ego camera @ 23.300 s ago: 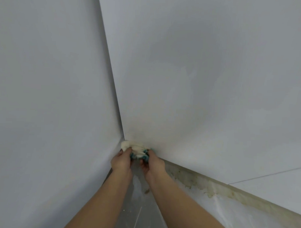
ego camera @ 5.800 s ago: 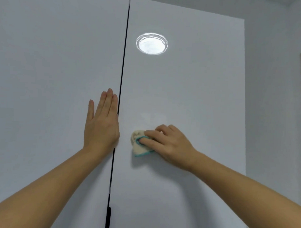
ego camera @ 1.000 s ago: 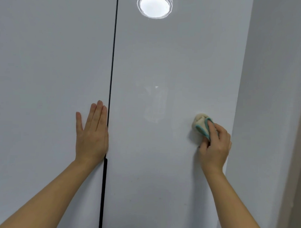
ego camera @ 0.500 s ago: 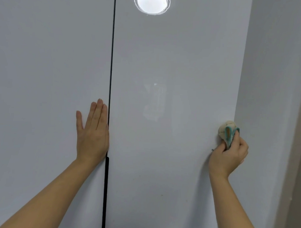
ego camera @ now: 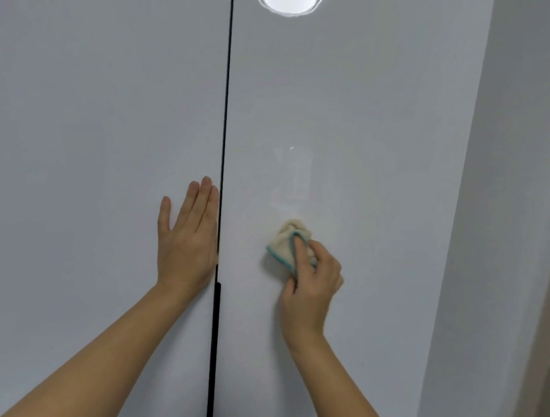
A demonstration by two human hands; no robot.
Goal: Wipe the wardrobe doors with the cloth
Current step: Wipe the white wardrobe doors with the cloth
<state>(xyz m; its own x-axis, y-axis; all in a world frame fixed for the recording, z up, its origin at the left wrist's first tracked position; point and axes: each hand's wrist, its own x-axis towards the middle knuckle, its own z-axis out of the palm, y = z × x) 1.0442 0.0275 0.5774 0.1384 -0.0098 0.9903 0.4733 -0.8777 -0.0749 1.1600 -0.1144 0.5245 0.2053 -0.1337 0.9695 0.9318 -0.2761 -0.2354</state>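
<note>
1. We observe two glossy white wardrobe doors, the left door (ego camera: pixel 98 139) and the right door (ego camera: pixel 394 134), both closed and separated by a narrow dark vertical gap (ego camera: pixel 226 97)
2. The left hand (ego camera: pixel 185 236) lies flat against the left door, fingers straight, close together and pointing upward; its edge is just beside the gap, and it holds nothing
3. The right hand (ego camera: pixel 311 278) grips a bunched cream cloth (ego camera: pixel 282 244) with a teal hem; the fingers curl over the cloth and press it against the right door
4. The cloth sits on the left half of the right door, near the gap and roughly level with the left hand
5. Just above the cloth we note a faint streaked patch (ego camera: pixel 295 178) in the door's sheen
6. A black handle strip (ego camera: pixel 214 346) runs down the gap from beside the left wrist to the bottom edge of the view
7. A round lamp's reflection (ego camera: pixel 288 1) shows at the top of the right door, cut by the upper edge of the view
8. A plain grey wall (ego camera: pixel 517 185) stands to the right of the right door
</note>
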